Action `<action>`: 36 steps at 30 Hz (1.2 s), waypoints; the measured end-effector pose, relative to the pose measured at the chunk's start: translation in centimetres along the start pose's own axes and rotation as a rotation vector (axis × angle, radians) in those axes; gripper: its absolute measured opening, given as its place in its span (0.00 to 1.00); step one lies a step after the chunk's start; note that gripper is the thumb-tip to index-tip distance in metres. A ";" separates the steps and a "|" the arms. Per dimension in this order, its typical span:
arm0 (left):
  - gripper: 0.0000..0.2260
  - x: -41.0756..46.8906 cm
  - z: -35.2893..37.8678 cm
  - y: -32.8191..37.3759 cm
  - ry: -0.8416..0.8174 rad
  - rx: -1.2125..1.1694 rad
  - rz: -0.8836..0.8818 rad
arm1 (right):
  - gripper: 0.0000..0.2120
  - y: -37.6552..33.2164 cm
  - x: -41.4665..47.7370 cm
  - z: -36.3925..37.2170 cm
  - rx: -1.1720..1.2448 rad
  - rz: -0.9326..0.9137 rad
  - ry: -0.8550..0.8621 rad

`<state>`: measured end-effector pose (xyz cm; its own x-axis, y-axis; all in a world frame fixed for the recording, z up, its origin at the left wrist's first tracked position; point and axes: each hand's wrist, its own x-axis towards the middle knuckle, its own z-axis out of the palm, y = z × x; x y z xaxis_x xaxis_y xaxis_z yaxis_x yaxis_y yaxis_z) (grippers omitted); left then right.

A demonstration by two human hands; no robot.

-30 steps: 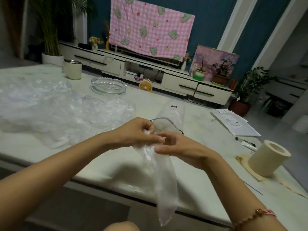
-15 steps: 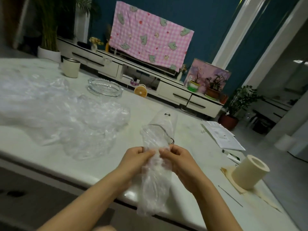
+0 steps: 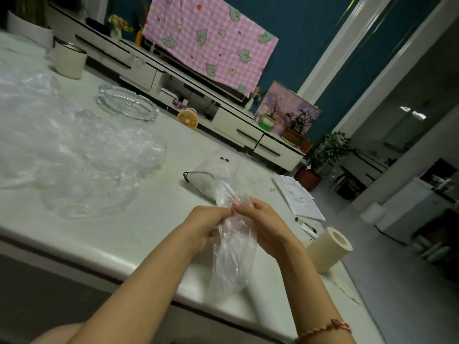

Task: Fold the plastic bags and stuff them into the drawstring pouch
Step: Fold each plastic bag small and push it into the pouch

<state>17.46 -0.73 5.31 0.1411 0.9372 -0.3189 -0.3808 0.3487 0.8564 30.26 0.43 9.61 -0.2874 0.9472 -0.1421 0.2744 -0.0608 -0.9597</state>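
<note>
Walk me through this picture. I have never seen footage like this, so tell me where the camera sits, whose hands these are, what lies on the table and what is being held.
There is no machine here. A person wears a wide-angle camera on the head, so you look down along their own forearms. The left hand and the right hand meet in the middle. Both grip a clear plastic bag, which hangs crumpled below them over the near edge of the white table. Just beyond the hands lies the drawstring pouch, see-through with a dark cord. To the left is a loose pile of plastic bags. Farther back stand a glass dish and a pale cup. To the right are some papers and a cream roll.
</note>
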 end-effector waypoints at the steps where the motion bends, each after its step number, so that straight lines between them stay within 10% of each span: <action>1: 0.05 -0.1 -0.3 -0.1 -0.011 0.017 -0.004 | 0.10 0.1 0.0 -0.3 -0.024 -0.001 0.015; 12: 0.27 -0.9 -3.5 0.0 -0.172 -0.181 -0.117 | 0.17 1.5 0.9 2.0 -0.060 -0.099 0.112; 21: 0.08 -0.3 -4.7 -0.2 -0.206 -0.267 -0.140 | 0.24 0.9 0.7 2.2 -0.212 -0.276 0.145; 27: 0.09 0.6 -5.7 -0.2 -0.055 -0.300 -0.135 | 0.44 2.5 -2.0 3.6 -1.330 -0.706 0.057; 32: 0.08 0.2 -5.8 -0.4 -0.107 -0.393 -0.205 | 0.14 5.3 -0.6 5.5 -1.142 -1.143 0.134; 36: 0.10 0.6 -5.2 -0.6 0.032 -0.321 -0.038 | 0.05 4.0 -1.3 5.0 -0.699 -0.728 0.061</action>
<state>12.98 -0.40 2.52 0.1345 0.9211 -0.3653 -0.6451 0.3612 0.6733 27.10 -2.59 4.77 -0.5574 0.6958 0.4530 0.5323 0.7182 -0.4482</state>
